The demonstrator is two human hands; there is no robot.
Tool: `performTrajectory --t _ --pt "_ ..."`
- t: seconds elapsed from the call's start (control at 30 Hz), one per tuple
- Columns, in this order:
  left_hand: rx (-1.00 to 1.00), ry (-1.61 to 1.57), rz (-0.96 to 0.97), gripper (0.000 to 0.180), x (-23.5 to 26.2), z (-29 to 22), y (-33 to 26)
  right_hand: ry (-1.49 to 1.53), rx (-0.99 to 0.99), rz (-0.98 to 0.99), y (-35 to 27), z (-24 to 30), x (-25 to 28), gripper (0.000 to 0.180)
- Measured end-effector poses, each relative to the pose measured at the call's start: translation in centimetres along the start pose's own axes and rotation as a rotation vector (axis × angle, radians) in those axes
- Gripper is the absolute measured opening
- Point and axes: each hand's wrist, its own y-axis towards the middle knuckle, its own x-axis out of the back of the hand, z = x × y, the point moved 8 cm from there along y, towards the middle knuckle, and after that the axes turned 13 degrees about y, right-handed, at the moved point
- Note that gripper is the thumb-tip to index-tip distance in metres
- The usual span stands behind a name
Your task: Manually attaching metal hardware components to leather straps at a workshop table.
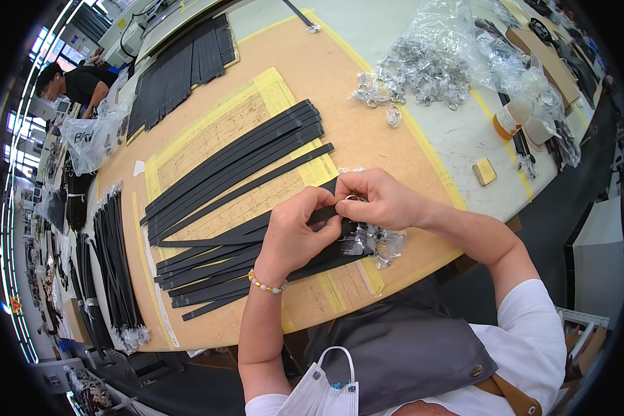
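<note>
Over the middle of the table, my left hand and my right hand meet at the end of a black strap. My left hand is closed, pinching the strap near its tip. The fingers of my right hand are closed around a small metal ring at that end; the fingertips partly hide it. Beneath my hands lie more black straps, with plastic-wrapped metal fittings at their right ends. A second row of flat black straps lies just beyond, on yellow tape.
At the back right sits a heap of wrapped metal fittings. Nearby are a yellow block and an amber-filled bottle. Dark strips lie at the back left, bundled straps at the left edge. Another person works far left.
</note>
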Motion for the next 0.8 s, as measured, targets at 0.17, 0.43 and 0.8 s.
performTrajectory --t 0.17,0.43,0.8 --pt "-0.042 -0.049 -0.007 0.029 0.1 -0.3 -0.2 -0.099 0.087 -0.033 -0.1 0.2 -0.8 0.012" --pt "-0.012 -0.331 -0.036 0.032 1.5 0.0 -0.6 0.427 -0.138 0.236 -0.2 0.0 -1.9 0.025" --pt "-0.070 -0.297 -0.010 0.030 0.9 0.5 -0.5 0.143 0.095 0.191 0.2 0.1 -1.0 0.022"
